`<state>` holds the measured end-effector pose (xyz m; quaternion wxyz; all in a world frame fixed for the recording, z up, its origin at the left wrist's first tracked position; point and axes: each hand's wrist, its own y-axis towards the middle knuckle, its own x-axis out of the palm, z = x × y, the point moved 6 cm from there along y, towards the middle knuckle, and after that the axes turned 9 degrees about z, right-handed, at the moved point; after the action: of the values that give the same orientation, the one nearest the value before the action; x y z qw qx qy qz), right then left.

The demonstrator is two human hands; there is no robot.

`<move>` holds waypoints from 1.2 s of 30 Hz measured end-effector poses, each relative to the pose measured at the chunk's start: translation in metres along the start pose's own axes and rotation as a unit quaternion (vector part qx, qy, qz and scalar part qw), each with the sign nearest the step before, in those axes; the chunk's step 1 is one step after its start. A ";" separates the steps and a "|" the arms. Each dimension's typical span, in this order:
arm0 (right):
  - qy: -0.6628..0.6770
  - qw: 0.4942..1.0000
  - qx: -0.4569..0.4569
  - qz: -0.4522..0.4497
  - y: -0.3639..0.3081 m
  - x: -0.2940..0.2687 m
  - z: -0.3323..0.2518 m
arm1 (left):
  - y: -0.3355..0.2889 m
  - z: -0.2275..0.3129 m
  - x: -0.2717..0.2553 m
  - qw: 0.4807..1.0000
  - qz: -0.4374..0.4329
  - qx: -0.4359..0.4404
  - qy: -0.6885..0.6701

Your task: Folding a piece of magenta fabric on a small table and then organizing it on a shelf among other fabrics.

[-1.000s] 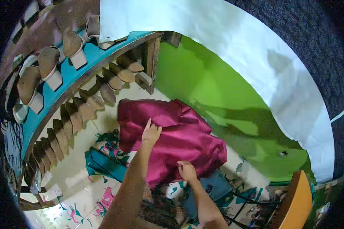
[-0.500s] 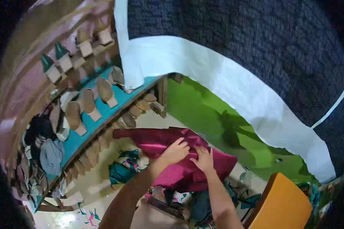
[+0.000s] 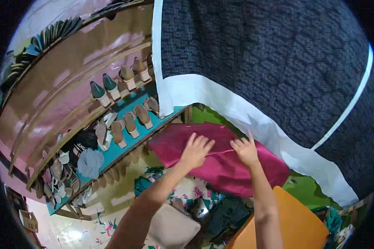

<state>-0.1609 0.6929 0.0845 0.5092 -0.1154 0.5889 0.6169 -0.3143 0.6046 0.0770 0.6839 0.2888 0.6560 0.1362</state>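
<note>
A glossy magenta satin cloth [image 3: 220, 174] is spread out in front of me, with a crease running across it between my two hands. On its left part lies my left hand [image 3: 197, 152], fingers stretched and spread over the fabric. My right hand [image 3: 246, 151] is at the crease's right end, its fingers curled in on the cloth and one finger pointing up. The cloth's lower edge hangs over a dark, blurred heap.
Shoe lasts [image 3: 130, 123] and shoes line a turquoise shelf [image 3: 112, 159] on the left. A dark textured sheet with a white border [image 3: 232, 101] hangs on the right. Near me stand an orange chair [image 3: 299, 216] and a pale seat [image 3: 174, 226]. Scraps litter the floor [image 3: 85, 224].
My hands have moved apart on the magenta cloth, which is now spread wider and smoother. My view has shifted, bringing more of the left-hand shelves into sight.
</note>
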 end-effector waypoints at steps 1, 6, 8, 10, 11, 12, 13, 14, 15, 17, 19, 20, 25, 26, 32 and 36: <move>0.003 1.000 -0.018 0.023 0.010 -0.023 0.003 | 0.002 -0.004 -0.015 0.996 -0.035 -0.074 -0.040; 0.002 0.995 -0.059 0.076 0.049 -0.116 0.016 | 0.023 0.026 -0.101 0.995 -0.065 -0.063 -0.032; -0.018 0.993 -0.061 0.096 0.055 -0.155 0.016 | 0.029 0.046 -0.141 0.998 -0.037 -0.054 0.000; -0.053 0.989 -0.067 0.122 0.054 -0.199 0.017 | 0.039 0.071 -0.184 0.998 0.002 -0.060 0.021; -0.058 0.987 -0.069 0.137 0.052 -0.222 0.015 | 0.039 0.083 -0.201 0.998 0.021 -0.060 0.022; -0.062 0.984 -0.070 0.151 0.049 -0.246 0.013 | 0.040 0.095 -0.218 0.997 0.026 -0.064 0.017; -0.065 0.982 -0.072 0.165 0.046 -0.270 0.009 | 0.040 0.108 -0.236 0.997 0.031 -0.067 0.010; -0.075 0.981 -0.070 0.167 0.042 -0.293 0.006 | 0.039 0.124 -0.254 0.997 0.037 -0.060 0.009; -0.092 0.976 -0.074 0.182 0.038 -0.320 -0.002 | 0.036 0.139 -0.277 0.997 0.056 -0.060 0.003; -0.139 0.963 -0.090 0.212 0.026 -0.371 -0.014 | 0.026 0.170 -0.313 0.995 0.082 -0.054 -0.007; -0.180 0.938 -0.080 0.284 0.011 -0.431 -0.040 | 0.009 0.204 -0.348 0.984 0.167 -0.033 -0.058; -0.212 0.925 -0.073 0.308 -0.002 -0.453 -0.050 | -0.003 0.224 -0.362 0.978 0.190 -0.029 -0.086; -0.364 0.871 -0.125 0.306 -0.076 -0.540 -0.098 | -0.072 0.325 -0.383 0.933 0.289 -0.013 -0.214; -0.357 0.876 -0.140 0.291 -0.090 -0.549 -0.107 | -0.087 0.342 -0.376 0.931 0.287 -0.023 -0.224; -0.256 0.951 -0.113 0.130 -0.249 -0.548 -0.156 | -0.204 0.473 -0.300 0.940 0.160 -0.058 -0.296; -0.228 0.973 -0.031 0.024 -0.357 -0.554 -0.169 | -0.257 0.554 -0.274 0.952 -0.034 -0.032 -0.302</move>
<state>0.2862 0.2016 0.2311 0.6110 0.0269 0.4410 0.6568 0.1488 0.1254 0.1394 0.8631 0.2723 0.4234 0.0404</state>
